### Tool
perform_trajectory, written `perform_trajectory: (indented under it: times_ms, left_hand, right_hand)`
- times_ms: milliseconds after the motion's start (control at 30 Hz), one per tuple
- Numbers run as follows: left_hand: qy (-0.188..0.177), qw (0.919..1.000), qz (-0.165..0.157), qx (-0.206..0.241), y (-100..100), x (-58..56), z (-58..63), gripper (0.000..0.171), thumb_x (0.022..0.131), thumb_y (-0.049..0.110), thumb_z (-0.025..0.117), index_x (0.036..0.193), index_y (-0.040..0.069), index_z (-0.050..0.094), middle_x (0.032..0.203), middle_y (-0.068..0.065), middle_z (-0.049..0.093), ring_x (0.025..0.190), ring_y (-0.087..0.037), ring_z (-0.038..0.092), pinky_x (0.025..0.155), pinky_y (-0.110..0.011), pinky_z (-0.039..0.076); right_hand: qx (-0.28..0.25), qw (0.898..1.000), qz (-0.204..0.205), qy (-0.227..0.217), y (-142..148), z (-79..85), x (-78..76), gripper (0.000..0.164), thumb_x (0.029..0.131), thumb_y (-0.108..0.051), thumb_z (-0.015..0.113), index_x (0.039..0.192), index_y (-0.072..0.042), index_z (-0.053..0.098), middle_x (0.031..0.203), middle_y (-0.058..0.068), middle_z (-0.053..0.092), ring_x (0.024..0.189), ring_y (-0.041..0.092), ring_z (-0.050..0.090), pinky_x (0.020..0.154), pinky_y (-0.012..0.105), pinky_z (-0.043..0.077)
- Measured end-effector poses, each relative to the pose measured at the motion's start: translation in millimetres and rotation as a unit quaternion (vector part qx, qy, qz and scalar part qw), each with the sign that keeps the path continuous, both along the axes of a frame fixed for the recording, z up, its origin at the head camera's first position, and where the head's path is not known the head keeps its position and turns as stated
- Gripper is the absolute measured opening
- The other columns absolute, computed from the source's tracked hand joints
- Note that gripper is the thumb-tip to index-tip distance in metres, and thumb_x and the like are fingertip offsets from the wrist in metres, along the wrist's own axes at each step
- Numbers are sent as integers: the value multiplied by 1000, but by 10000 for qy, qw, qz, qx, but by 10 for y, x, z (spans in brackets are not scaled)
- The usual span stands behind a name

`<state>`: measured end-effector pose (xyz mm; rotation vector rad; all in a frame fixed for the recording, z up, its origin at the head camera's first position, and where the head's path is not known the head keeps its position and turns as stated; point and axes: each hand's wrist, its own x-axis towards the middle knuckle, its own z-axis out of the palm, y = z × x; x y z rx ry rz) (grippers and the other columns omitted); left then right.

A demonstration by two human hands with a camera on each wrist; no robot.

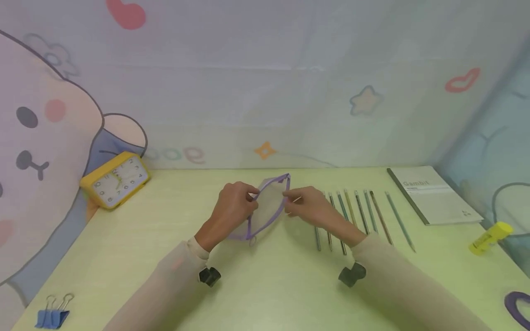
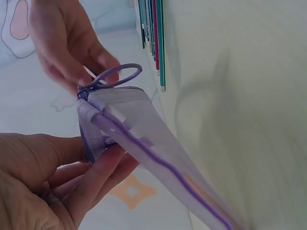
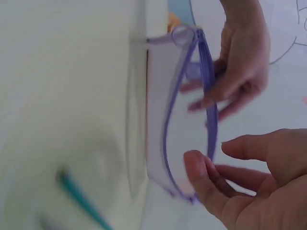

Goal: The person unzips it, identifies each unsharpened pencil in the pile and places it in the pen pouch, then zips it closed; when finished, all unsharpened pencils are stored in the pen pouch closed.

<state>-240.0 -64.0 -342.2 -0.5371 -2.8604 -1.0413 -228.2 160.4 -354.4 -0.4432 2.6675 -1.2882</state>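
A translucent pencil pouch (image 1: 267, 207) with purple zipper edges stands on the table, its mouth spread open between both hands. My left hand (image 1: 235, 202) pinches one edge of the mouth between thumb and fingers. On the opposite edge, my right hand (image 1: 308, 204) grips the purple rim with its fingertips. In the left wrist view a purple ring (image 2: 120, 75) hangs at the zipper end of the pouch. The right wrist view shows the thumb of the right hand (image 3: 254, 187) at the rim. Only see-through film and zipper show inside the pouch.
Several pencils (image 1: 359, 209) lie in a row at the right, partly under the right forearm. Beyond them are a notebook (image 1: 434, 195), a yellow glue stick (image 1: 490, 238) and a purple ring-shaped thing (image 1: 515, 308). A yellow clock (image 1: 118, 180) and blue binder clips (image 1: 51, 317) stand left.
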Motion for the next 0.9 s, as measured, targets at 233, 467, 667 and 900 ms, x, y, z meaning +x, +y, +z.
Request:
perform_trajectory:
  times_ms: [233, 467, 667, 900]
  left_hand:
    - [52, 10000, -6, 23, -36, 10, -42, 34, 85, -1, 64, 117, 1, 75, 96, -18, 78, 50, -9, 66, 42, -18, 26]
    - [234, 9997, 16, -42, -51, -3, -58, 33, 85, -1, 66, 117, 2, 75, 95, -17, 79, 56, -12, 70, 43, -18, 28]
    - [261, 9997, 17, -28, -79, 7, -63, 34, 85, -1, 65, 117, 2, 75, 95, -17, 79, 48, -8, 61, 42, -18, 26]
    - [176, 9991, -50, 372, -126, -11, -100, 29, 88, 2, 67, 115, 2, 77, 95, -17, 79, 54, -12, 69, 44, -19, 37]
  right_hand:
    - [1470, 9794, -394, 1329, 795, 64, 119, 33, 99, -11, 60, 128, 3, 67, 118, 20, 72, 102, 34, 71, 79, 43, 59]
    - [2369, 9602, -769, 1268, 1420, -175, 61, 35, 96, -4, 62, 125, 16, 62, 107, 31, 66, 94, 42, 68, 76, 48, 58]
    - [2992, 9457, -708, 1051, 1526, -363, 61, 33, 96, -1, 59, 118, 24, 58, 100, 33, 61, 89, 40, 63, 77, 49, 56]
    - [3375, 9321, -525, 1208, 1454, -403, 129, 28, 95, 8, 44, 71, 4, 57, 68, 13, 53, 61, 20, 46, 54, 32, 45]
